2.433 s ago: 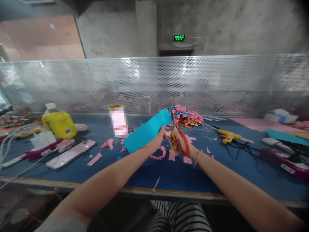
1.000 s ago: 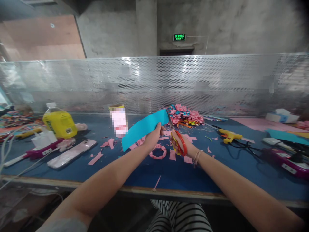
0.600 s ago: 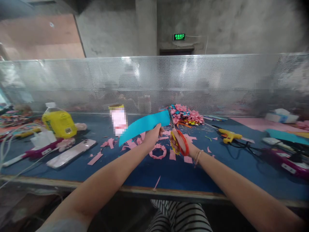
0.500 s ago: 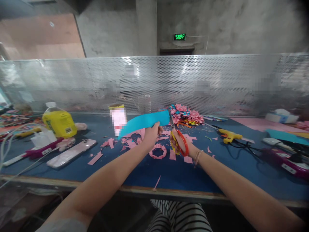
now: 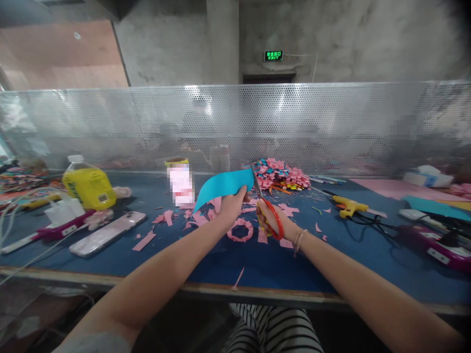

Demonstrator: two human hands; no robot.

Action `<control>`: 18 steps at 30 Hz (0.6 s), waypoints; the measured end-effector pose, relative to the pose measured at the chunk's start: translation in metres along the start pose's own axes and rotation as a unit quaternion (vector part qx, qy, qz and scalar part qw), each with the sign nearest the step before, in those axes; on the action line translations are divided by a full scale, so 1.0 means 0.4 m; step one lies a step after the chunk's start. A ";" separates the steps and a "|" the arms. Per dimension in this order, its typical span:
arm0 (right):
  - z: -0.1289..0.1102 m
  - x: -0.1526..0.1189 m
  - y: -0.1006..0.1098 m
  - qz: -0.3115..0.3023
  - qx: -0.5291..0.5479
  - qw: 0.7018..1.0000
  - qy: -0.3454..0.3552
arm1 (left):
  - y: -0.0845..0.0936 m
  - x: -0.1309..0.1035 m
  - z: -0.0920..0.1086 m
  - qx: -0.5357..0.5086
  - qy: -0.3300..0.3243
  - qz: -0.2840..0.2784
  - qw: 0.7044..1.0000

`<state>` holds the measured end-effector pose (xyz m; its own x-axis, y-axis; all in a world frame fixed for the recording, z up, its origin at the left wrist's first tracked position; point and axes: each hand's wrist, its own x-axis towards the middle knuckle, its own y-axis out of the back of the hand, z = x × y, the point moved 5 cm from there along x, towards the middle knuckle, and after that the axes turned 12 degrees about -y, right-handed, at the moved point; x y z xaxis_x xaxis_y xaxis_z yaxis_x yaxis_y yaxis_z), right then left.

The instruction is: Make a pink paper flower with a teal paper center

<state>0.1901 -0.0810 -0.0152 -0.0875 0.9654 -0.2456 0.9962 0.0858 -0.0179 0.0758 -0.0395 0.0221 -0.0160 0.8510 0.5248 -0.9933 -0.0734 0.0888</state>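
My left hand (image 5: 233,203) pinches a curved strip of blue paper (image 5: 221,186) near its right end, above the table. In my right hand (image 5: 267,218) is a pair of scissors (image 5: 275,223) with red and yellow handles; the blades point up at the strip's right end. On the table below my hands lies a pink paper ring (image 5: 240,230), with pink paper scraps (image 5: 200,218) around it. Behind the hands is a heap of pink and blue paper pieces (image 5: 274,171).
A yellow jug (image 5: 88,184), a phone (image 5: 108,234) and a purple power strip (image 5: 66,228) are at the left. To the right lie a yellow glue gun (image 5: 349,207), black cords and another purple power strip (image 5: 436,245). A perforated metal screen (image 5: 228,127) stands behind.
The blue strip has shifted slightly left at its cut end, and its left tail has drawn in to the right. My right hand and the scissors have moved slightly left.
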 end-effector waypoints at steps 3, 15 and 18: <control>0.006 0.001 -0.001 -0.019 0.025 0.999 -0.015 | 0.004 -0.002 0.008 0.024 -0.007 0.001 1.000; -0.003 -0.004 0.002 0.022 -0.020 1.000 -0.010 | 0.016 0.014 0.022 -0.018 -0.060 0.014 0.998; -0.015 -0.016 -0.004 0.034 -0.056 0.998 0.019 | 0.024 0.026 0.009 -0.047 -0.065 0.048 0.996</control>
<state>0.1891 -0.0860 -0.0079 -0.0212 0.9786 -0.2048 0.9934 0.0438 0.1064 0.0666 -0.0330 0.0314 -0.1024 0.7678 0.6324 -0.9944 -0.0968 -0.0435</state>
